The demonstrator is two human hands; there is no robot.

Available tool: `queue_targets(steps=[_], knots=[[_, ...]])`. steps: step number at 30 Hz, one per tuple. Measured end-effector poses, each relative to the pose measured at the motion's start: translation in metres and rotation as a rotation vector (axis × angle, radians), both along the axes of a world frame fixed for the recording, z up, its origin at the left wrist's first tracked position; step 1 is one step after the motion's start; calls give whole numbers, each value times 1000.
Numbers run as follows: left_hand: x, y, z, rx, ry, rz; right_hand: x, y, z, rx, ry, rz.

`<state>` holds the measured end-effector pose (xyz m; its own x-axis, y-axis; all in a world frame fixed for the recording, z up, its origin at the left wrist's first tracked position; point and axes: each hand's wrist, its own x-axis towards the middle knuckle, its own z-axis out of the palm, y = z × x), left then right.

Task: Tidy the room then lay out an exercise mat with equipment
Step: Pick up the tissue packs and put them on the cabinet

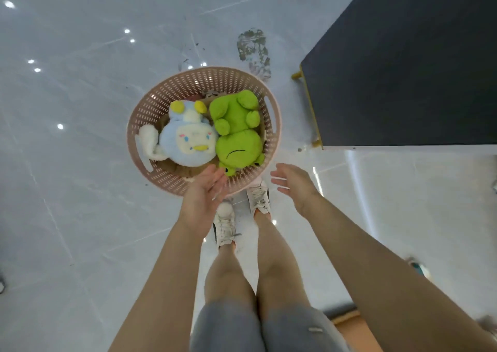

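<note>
Basket [161,104], pink perforated plastic, round, sits on the pale tiled floor [67,163] at frame centre, just above the person's shoes. Inside: blue-and-white plush [185,139] on the left, green frog plush [236,134] on the right, both face-up and touching each other. Something brownish lies under them; cannot identify it.

Left hand [204,193]: fingers straight and together, tips over the basket's near rim, close to the frog's head. Contact with the rim cannot be confirmed. Right hand [291,183]: fingers spread and relaxed, holding nothing, to the right of the basket and apart from it.

Dark table [403,69] with yellow legs occupies the upper right. Dirty smear [254,48] on the tiles just above the basket.

Handling judgement: load is probably light, soft toys only. Basket wall looks thin and may flex if squeezed at the rim. Cut-out handles [270,115] show on the left and right sides; taking both should keep it level. Plush sits high, near rim level, so tilting could spill one. Glossy tiles suggest the basket would also slide easily.
</note>
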<state>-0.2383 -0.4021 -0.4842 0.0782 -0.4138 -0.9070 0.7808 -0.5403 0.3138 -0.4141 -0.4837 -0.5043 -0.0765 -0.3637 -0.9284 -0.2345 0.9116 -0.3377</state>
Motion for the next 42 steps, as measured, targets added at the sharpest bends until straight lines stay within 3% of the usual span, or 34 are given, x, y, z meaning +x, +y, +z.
queue_targets(steps=[10,16,22,27,33,42], knots=[[-113,13,12,-68,-15,-674,-148,119,20,-5,-29,-656],[-198,36,16,-55,-64,-910,-234,182,20,-49,-8,-831],[-331,74,13,-65,-120,-1139,-340,259,11,-51,-19,-1040],[-439,118,14,-40,-96,-1261,-429,325,11,-53,-20,-1147],[-577,156,17,-24,-16,-1290,-550,391,20,-25,116,-1201],[-706,113,3,12,-48,-1326,-670,359,-6,-30,117,-1155]])
